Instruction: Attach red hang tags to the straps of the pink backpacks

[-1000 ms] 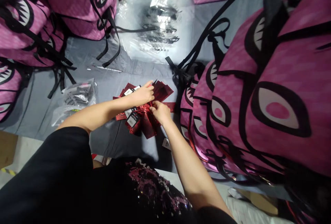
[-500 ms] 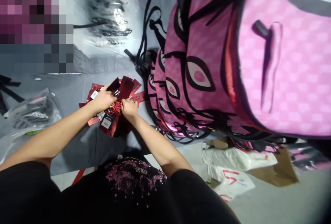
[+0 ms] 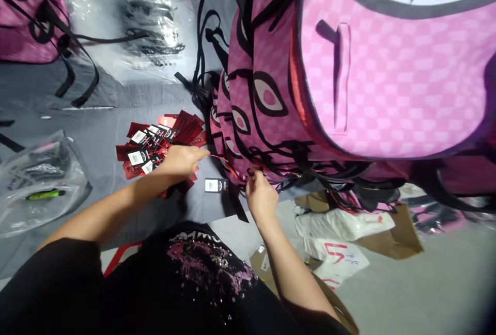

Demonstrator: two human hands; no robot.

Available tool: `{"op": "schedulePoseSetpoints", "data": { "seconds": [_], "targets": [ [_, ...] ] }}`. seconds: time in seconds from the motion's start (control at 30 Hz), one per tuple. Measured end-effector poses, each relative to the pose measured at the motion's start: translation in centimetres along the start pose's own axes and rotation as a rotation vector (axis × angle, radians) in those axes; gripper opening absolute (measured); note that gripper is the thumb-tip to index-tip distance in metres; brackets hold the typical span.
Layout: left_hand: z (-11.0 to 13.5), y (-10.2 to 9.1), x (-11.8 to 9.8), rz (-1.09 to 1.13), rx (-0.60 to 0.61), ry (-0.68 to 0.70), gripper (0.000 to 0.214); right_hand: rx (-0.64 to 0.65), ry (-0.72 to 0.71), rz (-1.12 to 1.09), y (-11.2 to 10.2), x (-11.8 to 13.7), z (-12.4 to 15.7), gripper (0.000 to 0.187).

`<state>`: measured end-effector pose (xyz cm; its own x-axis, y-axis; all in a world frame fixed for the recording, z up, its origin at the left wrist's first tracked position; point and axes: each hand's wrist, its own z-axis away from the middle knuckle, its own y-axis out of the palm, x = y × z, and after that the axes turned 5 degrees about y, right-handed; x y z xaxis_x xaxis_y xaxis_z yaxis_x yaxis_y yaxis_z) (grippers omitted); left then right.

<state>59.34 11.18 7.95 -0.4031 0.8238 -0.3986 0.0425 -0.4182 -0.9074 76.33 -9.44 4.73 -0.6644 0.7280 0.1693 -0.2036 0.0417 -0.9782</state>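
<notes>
A fan of shiny red hang tags with black and white labels lies on the grey table cover. My left hand rests at the pile's right edge, fingers pinched on a thin red string that runs right. My right hand is closed in a pinch at the lower edge of the pink backpacks, by their black straps. One black tag hangs between my hands at the table edge.
A big pink backpack with a toothed mouth print fills the upper right. Clear plastic bags lie at the back; another bag with dark parts sits left. Cardboard and white paper lie on the floor.
My right hand has left the tag pile and moved right to the backpacks' lower edge. My left hand shifted right, drawing a red string and a black tag out of the pile.
</notes>
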Motion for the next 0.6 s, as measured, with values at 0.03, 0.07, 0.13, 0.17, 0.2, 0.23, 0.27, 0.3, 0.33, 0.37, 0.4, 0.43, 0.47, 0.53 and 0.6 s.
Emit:
{"op": "schedulePoseSetpoints", "data": {
  "seconds": [0.03,0.07,0.13,0.17,0.2,0.23,0.27,0.3,0.33,0.37,0.4,0.43,0.47,0.53,0.6],
  "targets": [
    [-0.7,0.8,-1.4,0.014,0.035,-0.004,0.036,0.023,-0.011,0.033,0.0,-1.2,0.3,0.031],
    [-1.3,1.5,-2.7,0.023,0.064,-0.006,0.035,0.049,-0.036,0.044,0.2,-2.0,0.6,0.028],
    [-2.6,3.0,-4.4,0.030,0.088,-0.014,0.032,0.063,-0.063,0.026,0.6,-2.7,1.1,0.025],
    [-3.1,3.7,-5.0,0.029,0.093,-0.021,0.031,0.052,-0.062,0.009,0.8,-2.7,1.2,0.026],
    [-3.5,4.3,-5.3,0.029,0.098,-0.036,0.030,0.037,-0.056,-0.004,0.8,-2.6,1.3,0.030],
    [-3.7,4.8,-5.6,0.030,0.101,-0.056,0.030,0.020,-0.046,-0.009,0.8,-2.4,1.4,0.035],
    [-3.9,5.2,-5.7,0.032,0.103,-0.077,0.030,0.002,-0.032,-0.003,0.7,-2.3,1.3,0.040],
    [-3.9,5.5,-5.8,0.037,0.102,-0.095,0.031,-0.014,-0.021,0.009,0.6,-2.1,1.1,0.043],
    [-3.9,5.7,-5.8,0.046,0.101,-0.110,0.031,-0.028,-0.013,0.023,0.4,-2.0,0.9,0.043],
    [-3.9,5.9,-5.8,0.057,0.099,-0.120,0.032,-0.039,-0.010,0.034,0.3,-1.9,0.7,0.041],
    [-3.9,6.1,-5.9,0.070,0.098,-0.126,0.032,-0.047,-0.013,0.038,0.1,-1.9,0.5,0.038],
    [-4.0,6.3,-5.9,0.084,0.096,-0.130,0.032,-0.053,-0.023,0.034,0.0,-1.9,0.3,0.036],
    [-4.1,6.5,-5.9,0.099,0.094,-0.134,0.033,-0.056,-0.039,0.027,-0.1,-2.0,0.2,0.036],
    [-4.4,6.9,-6.1,0.127,0.086,-0.143,0.033,-0.064,-0.057,0.024,0.0,-2.1,0.1,0.039],
    [-4.9,7.3,-6.3,0.152,0.077,-0.149,0.032,-0.075,-0.057,0.022,0.1,-2.3,0.1,0.040]
  ]
}}
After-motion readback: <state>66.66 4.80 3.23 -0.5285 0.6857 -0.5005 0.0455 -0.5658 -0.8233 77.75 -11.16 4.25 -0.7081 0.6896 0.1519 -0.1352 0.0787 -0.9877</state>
